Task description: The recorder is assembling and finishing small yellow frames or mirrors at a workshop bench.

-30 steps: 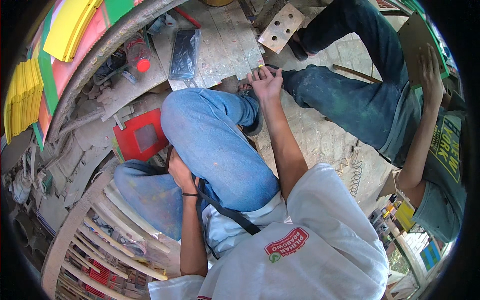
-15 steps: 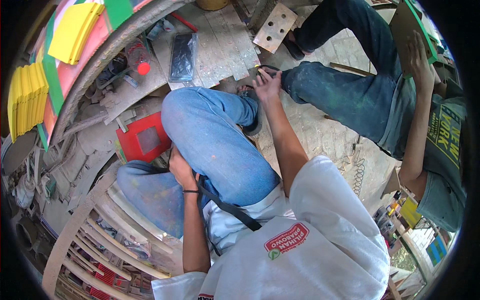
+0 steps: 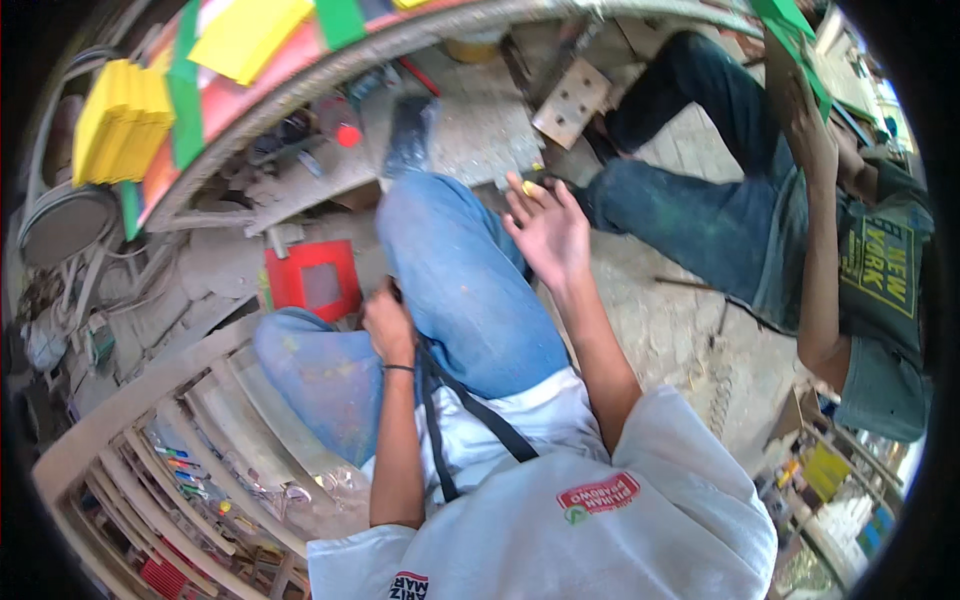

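Note:
My left hand (image 3: 388,325) is closed beside my bent knee in blue jeans (image 3: 470,270). Its fingers are curled and a dark bit shows by them; what they hold is hidden. A black strap (image 3: 480,408) runs from my lap toward that hand. Just left of it lies a red square panel (image 3: 285,275) with a pale square centre. Beyond my other knee, my right hand (image 3: 550,235) is raised with palm up and fingers spread. A small yellow spot shows between its fingers, too blurred to name. A dark flat item (image 3: 410,135) in clear wrapping lies ahead.
At right a co-worker in dark trousers (image 3: 690,215) holds a green-edged board (image 3: 790,75). A curved rack with yellow pieces (image 3: 120,125) arches over the upper left. A red-capped bottle (image 3: 343,125) and a board with holes (image 3: 572,102) lie ahead. A slatted wooden chair (image 3: 150,400) stands lower left.
My right hand has turned palm up and its fingers have spread apart. My left hand stays by the knee. The whole view has shifted, showing more of the rack above.

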`<state>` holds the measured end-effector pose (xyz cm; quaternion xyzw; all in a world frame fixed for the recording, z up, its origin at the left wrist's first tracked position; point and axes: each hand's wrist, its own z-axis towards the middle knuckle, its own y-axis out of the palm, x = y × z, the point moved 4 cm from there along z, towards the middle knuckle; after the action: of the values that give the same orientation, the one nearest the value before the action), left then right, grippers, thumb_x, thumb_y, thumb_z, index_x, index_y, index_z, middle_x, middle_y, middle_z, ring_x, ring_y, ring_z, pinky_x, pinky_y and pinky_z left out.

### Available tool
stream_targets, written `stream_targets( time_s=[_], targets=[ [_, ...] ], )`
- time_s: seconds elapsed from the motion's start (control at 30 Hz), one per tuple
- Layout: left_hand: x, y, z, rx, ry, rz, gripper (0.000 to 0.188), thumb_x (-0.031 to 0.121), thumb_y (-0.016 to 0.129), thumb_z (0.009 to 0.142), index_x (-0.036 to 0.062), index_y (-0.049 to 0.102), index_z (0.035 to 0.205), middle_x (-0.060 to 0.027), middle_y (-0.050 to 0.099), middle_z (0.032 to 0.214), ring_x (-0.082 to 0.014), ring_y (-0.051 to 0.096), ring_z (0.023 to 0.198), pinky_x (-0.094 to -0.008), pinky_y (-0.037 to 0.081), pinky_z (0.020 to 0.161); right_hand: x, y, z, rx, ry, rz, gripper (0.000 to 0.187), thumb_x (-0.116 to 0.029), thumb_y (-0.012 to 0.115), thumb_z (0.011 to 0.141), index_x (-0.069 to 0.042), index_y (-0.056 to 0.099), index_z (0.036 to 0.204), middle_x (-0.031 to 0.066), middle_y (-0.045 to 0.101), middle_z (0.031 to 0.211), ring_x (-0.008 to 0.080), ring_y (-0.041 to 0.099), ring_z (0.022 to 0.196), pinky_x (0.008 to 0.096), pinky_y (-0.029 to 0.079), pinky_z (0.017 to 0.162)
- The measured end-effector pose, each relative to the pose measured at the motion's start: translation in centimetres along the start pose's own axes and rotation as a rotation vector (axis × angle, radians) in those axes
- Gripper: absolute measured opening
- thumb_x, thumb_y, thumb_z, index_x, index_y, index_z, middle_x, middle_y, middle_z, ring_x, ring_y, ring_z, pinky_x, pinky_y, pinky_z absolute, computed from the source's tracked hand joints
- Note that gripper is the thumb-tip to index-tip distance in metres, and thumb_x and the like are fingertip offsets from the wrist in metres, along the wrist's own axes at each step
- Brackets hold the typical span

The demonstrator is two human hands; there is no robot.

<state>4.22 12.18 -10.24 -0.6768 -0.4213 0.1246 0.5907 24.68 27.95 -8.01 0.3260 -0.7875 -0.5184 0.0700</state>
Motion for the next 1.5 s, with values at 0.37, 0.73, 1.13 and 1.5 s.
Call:
stream_targets(
  time_s=[0.37, 0.73, 1.13, 1.5],
  targets=[
    [-1.0, 0.5, 0.4, -0.006, 0.127, -0.299, 0.026, 0.026, 0.054, 0.087, 0.0007, 0.060, 0.087, -0.0244, 0.065, 0.084, -0.0393, 0.065, 0.080, -0.0456, 0.051, 0.070, 2.9, 9.0, 6.3, -0.251, -0.616, -1.225, 0.035, -0.005, 0.068, 0.078, -0.006, 0.055, 0.111, 0.0079, 0.053, 0.114, 0.0172, 0.055, 0.099, 0.0274, 0.049, 0.072],
    [6.0, -11.4, 6.1, 0.109, 0.235, -1.055, 0.012, 0.009, 0.054, 0.093, 0.0005, 0.061, 0.089, -0.0057, 0.066, 0.080, -0.0084, 0.060, 0.072, -0.0236, 0.048, 0.067, 1.6, 5.9, 8.4, -0.090, -0.734, -2.049, 0.044, -0.004, 0.066, 0.073, -0.006, 0.053, 0.115, 0.0171, 0.050, 0.115, 0.0341, 0.049, 0.109, 0.0430, 0.044, 0.090],
    [17.6, -27.8, 24.6, 0.405, 0.679, 0.126, 0.086, 0.046, 0.077, 0.066, 0.0113, 0.039, 0.135, -0.0170, 0.046, 0.133, -0.0354, 0.040, 0.124, -0.0492, 0.035, 0.099, 4.0, 5.1, 11.4, 0.052, -0.343, -2.205, 0.052, -0.020, 0.069, 0.075, -0.007, 0.048, 0.121, 0.0139, 0.047, 0.123, 0.0317, 0.047, 0.116, 0.0472, 0.044, 0.091],
    [16.8, -26.7, 31.0, 0.052, 0.514, 0.319, 0.123, 0.072, 0.074, 0.050, 0.0200, 0.020, 0.148, -0.0237, 0.021, 0.149, -0.0413, 0.020, 0.138, -0.0622, 0.021, 0.106, 4.2, 5.4, 11.9, 0.053, -0.280, -2.154, 0.057, -0.023, 0.069, 0.076, -0.007, 0.045, 0.126, 0.0131, 0.048, 0.123, 0.0310, 0.049, 0.115, 0.0458, 0.045, 0.091]
  ],
)
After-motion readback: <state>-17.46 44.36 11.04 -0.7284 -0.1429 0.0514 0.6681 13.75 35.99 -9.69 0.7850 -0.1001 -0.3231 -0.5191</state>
